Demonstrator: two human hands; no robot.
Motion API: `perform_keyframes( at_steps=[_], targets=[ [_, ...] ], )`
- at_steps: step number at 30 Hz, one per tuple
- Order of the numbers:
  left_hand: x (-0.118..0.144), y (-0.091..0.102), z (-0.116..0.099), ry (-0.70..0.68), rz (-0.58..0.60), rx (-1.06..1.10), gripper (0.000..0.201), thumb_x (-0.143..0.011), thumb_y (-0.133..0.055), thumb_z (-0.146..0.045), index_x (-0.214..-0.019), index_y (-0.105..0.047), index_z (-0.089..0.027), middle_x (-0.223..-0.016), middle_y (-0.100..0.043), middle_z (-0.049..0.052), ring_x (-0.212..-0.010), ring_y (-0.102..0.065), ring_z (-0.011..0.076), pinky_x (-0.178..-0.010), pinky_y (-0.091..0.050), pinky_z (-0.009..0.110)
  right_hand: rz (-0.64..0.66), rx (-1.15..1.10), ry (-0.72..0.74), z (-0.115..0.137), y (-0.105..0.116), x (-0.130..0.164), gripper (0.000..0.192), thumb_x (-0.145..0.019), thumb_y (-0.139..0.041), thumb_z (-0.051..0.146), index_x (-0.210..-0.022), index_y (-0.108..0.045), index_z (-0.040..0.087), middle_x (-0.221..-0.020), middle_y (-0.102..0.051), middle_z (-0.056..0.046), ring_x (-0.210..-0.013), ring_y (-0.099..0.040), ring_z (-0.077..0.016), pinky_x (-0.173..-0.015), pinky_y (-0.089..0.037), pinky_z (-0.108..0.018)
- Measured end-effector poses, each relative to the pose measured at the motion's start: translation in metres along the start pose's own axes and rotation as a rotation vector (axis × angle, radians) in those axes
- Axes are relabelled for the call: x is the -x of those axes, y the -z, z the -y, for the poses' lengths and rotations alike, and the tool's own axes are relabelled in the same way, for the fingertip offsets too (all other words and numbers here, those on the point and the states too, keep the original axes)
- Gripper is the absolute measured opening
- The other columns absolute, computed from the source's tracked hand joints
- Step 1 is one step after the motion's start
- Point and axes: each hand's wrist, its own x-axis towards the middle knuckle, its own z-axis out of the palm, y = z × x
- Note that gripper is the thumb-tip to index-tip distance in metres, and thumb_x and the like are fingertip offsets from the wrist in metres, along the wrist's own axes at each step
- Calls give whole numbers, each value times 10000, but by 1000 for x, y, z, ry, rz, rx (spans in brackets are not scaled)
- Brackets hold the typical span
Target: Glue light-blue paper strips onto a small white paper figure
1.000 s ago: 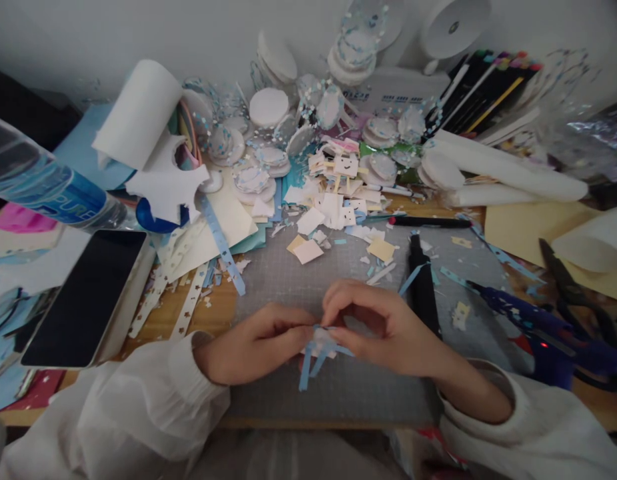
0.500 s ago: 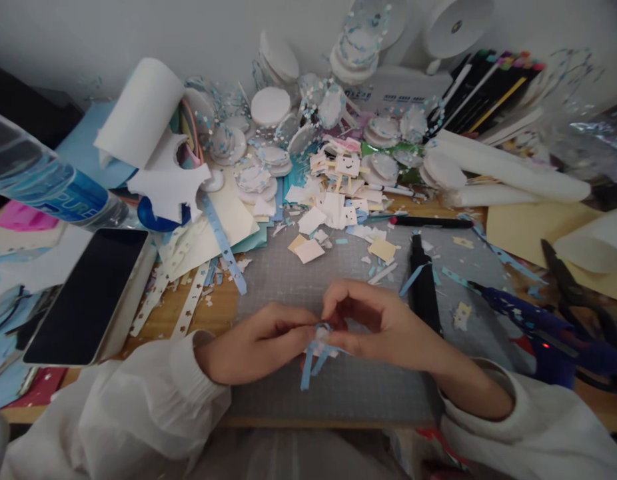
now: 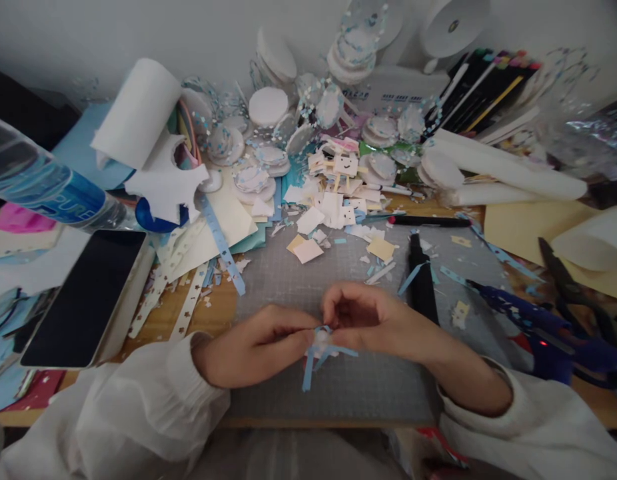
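One head-worn camera looks forward and down from close above a grey cutting mat (image 3: pixel 338 400). Both hands sit near the bottom edge, the wall (image 3: pixel 138 27) lies far, and clutter spreads left and right.

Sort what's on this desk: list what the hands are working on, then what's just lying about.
In hand:
left hand and right hand, pinching the blue paper strips
grey cutting mat under them

Lying about:
phone
water bottle
black pen
blue glue gun
white paper roll
paper scraps
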Motion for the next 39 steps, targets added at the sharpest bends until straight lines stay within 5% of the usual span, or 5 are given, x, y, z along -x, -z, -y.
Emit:
perform_keyframes(
  at_steps=[22, 28, 32, 36, 39],
  targets=[
    [0, 3, -1, 98, 33, 225, 324, -897, -444, -343, -754, -622, -113, -654, -556, 11, -603, -482, 99, -579, -414, 203, -36, 21, 87, 4, -5, 0, 148, -822, -648, 293, -815, -561, 173, -709, -523, 36, -636, -476, -81, -579, -383, -206],
    [0, 2, 1, 60, 15, 181, 352, -907, -474, -394, -923, -686, -114, -715, -613, 37, -599, -485, 95, -527, -404, 179, -374, 99, 186, 0, -1, -2, 139, -813, -647, 322, -784, -594, 197, -676, -545, 38, -601, -501, -84, -562, -417, -206],
    [-1, -1, 7, 6, -8, 105, 348, -915, -488, -384, -999, -693, -116, -764, -655, 63, -651, -545, 111, -573, -443, 184, -614, 398, 260, -6, 6, -6, 128, -860, -581, 319, -858, -642, 206, -760, -637, -4, -701, -587, -130, -648, -479, -256],
    [-1, -3, 15, -25, -22, -19, 347, -908, -506, -392, -1062, -674, -131, -744, -676, 58, -626, -590, 115, -558, -455, 182, -684, 815, 430, -3, 16, -6, 188, -890, -541, 259, -1047, -640, 228, -1040, -656, -48, -959, -596, -183, -823, -478, -333],
    [-3, -1, 23, -82, -98, -219, 325, -907, -523, -382, -1092, -660, -154, -668, -668, 21, -574, -593, 104, -537, -434, 173, -763, 919, 517, 7, 23, 2, 162, -896, -536, 245, -1024, -635, 239, -1033, -656, -39, -985, -596, -185, -867, -468, -346]
  ],
)
